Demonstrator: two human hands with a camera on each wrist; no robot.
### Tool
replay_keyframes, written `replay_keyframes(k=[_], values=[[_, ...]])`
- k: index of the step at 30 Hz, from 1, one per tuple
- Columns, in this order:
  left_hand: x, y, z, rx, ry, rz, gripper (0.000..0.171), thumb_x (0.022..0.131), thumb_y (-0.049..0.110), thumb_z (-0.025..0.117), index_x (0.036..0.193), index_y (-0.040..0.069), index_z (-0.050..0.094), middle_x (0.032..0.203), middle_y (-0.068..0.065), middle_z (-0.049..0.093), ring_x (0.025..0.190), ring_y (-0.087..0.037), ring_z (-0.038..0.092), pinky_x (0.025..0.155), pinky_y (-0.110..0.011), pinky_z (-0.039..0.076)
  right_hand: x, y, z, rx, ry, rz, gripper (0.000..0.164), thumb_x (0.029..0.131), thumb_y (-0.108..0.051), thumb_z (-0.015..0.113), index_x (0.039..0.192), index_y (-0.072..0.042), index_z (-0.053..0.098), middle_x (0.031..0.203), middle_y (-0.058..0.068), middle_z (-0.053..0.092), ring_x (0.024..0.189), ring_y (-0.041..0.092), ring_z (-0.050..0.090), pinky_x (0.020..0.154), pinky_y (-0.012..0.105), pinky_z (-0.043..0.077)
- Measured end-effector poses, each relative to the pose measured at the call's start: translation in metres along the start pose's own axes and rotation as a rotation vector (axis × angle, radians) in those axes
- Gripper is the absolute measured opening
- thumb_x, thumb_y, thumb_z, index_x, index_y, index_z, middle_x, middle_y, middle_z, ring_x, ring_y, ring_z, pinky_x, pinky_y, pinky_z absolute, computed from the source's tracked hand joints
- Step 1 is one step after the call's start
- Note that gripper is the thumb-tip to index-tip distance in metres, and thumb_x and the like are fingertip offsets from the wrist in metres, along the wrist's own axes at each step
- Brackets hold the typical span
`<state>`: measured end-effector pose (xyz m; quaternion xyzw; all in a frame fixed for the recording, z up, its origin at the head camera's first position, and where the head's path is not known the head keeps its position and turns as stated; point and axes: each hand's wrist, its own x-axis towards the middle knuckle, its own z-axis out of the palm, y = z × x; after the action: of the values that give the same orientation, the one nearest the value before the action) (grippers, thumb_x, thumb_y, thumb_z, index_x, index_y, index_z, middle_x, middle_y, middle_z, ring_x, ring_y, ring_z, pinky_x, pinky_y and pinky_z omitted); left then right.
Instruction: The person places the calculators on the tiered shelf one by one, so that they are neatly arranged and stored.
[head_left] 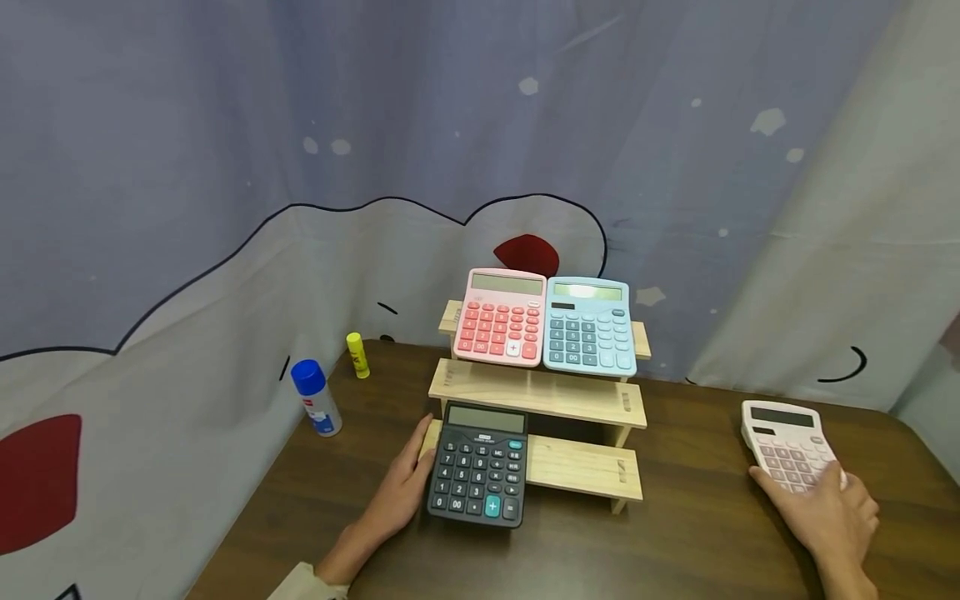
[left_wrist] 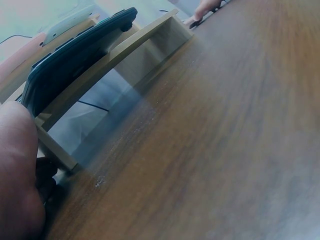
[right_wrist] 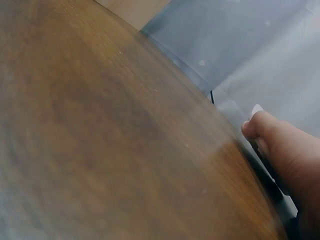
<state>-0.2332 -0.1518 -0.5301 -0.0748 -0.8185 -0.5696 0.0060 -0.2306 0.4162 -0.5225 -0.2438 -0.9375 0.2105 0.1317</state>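
My left hand [head_left: 401,487] lies at the left end of a three-tier wooden rack [head_left: 585,468], fingers extended along its side and thumb at the edge of a black calculator [head_left: 480,467]. That calculator leans on the lowest tier; the left wrist view shows its dark underside over the wooden leg. On the top tier, a pink calculator [head_left: 501,317] and a light blue calculator [head_left: 588,325] stand side by side. Far to the right, my right hand [head_left: 832,512] grips the lower end of a pale pink calculator [head_left: 787,442], thumb on its left edge and fingers over its lower right.
A bottle with a blue cap [head_left: 318,400] and a yellow glue stick [head_left: 357,356] stand on the brown table [head_left: 585,550], left of the rack. A patterned curtain [head_left: 420,108] hangs behind. In the right wrist view, the table edge curves close by the right hand.
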Motion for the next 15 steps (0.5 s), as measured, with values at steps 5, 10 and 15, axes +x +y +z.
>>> replay_keyframes(k=[5,10,15], values=[[0.000,-0.001,0.000,0.002,0.006,0.002,0.057,0.109,0.028,0.039,0.161,0.018,0.018,0.166,-0.009,0.020,0.153,-0.029,0.019,0.123,-0.056,0.015,0.002,0.000,0.001,0.050,0.008,-0.019,0.107,0.077,-0.066,0.072,0.140,0.011,0.031,0.137,0.047,0.029,0.123,0.066,0.026,0.096,0.069,0.024],[0.000,-0.001,0.001,0.006,0.002,0.003,0.057,0.109,0.028,0.039,0.161,0.018,0.017,0.166,-0.010,0.020,0.153,-0.030,0.019,0.123,-0.056,0.015,0.001,-0.003,0.000,0.111,0.036,-0.050,0.101,0.081,-0.059,0.072,0.141,0.011,0.032,0.138,0.043,0.035,0.126,0.064,0.028,0.101,0.068,0.021],[0.000,0.000,0.000,-0.002,0.003,0.004,0.057,0.109,0.028,0.039,0.161,0.020,0.018,0.166,-0.010,0.021,0.153,-0.030,0.019,0.123,-0.056,0.016,-0.004,-0.010,0.001,0.165,0.074,-0.075,0.100,0.080,-0.052,0.075,0.147,0.008,0.031,0.141,0.041,0.036,0.129,0.061,0.029,0.103,0.067,0.022]])
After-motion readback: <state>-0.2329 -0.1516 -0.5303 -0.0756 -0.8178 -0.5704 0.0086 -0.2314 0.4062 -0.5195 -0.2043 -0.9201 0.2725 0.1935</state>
